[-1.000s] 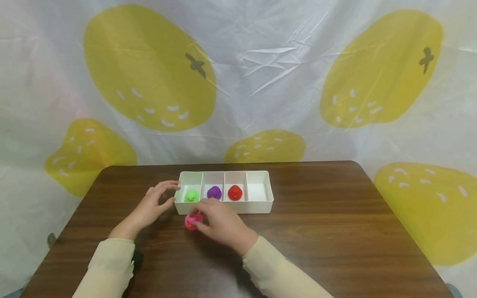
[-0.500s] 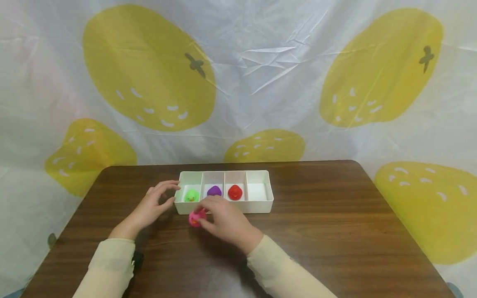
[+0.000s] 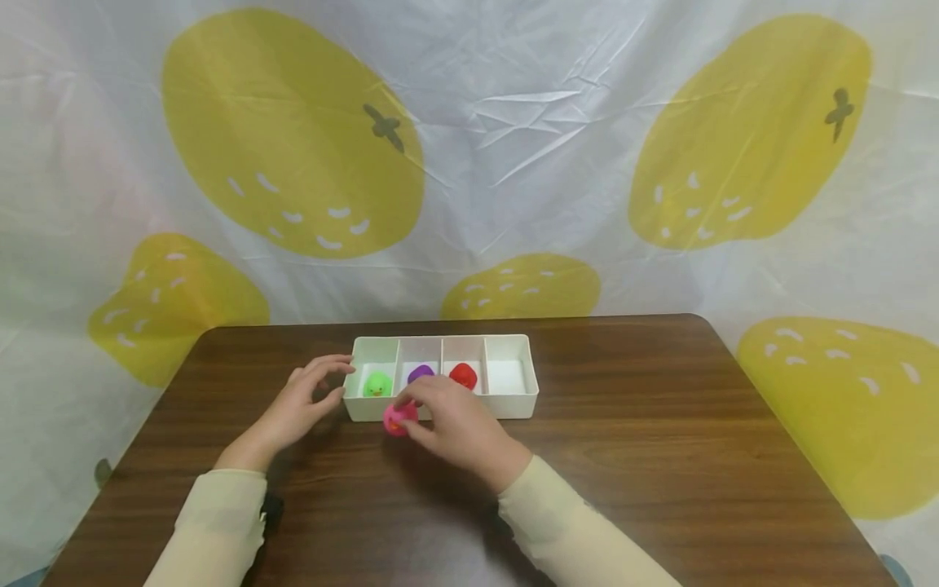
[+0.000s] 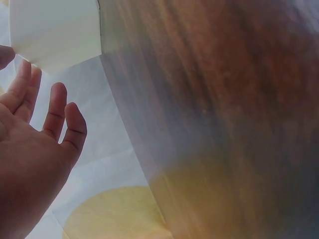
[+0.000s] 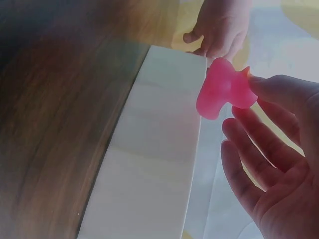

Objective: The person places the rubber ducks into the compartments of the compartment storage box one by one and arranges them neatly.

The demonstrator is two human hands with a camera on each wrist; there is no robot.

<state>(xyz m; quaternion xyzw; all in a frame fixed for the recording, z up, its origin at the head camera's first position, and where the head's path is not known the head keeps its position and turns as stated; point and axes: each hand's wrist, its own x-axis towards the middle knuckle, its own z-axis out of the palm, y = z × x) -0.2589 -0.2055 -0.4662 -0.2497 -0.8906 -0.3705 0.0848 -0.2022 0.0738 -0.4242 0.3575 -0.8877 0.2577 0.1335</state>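
Between the thumb and fingers of my right hand [image 3: 465, 424] is a pink rubber duck [image 3: 399, 419], held at the front wall of a white four-part box [image 3: 469, 408]. The right wrist view has the pink duck [image 5: 227, 92] overlapping the box's upper edge. My left hand [image 3: 297, 408] rests its fingertips against the box's left end, its fingers loosely extended. Inside the box, a green duck [image 3: 377, 385] sits in the leftmost compartment. A purple duck [image 3: 421, 372] occupies the second and a red duck [image 3: 463, 376] the third, both partly covered by my right hand.
The box stands near the far edge of a dark wood-grain table [image 3: 623, 456]. Its rightmost compartment [image 3: 506, 377] shows a bare floor. Behind the table hangs a white cloth [image 3: 528, 179] printed with yellow fruit.
My right hand has carried the pink duck rightward and toward the box, from the table area before its left end. More of the purple and red ducks is covered. My left hand stays put.
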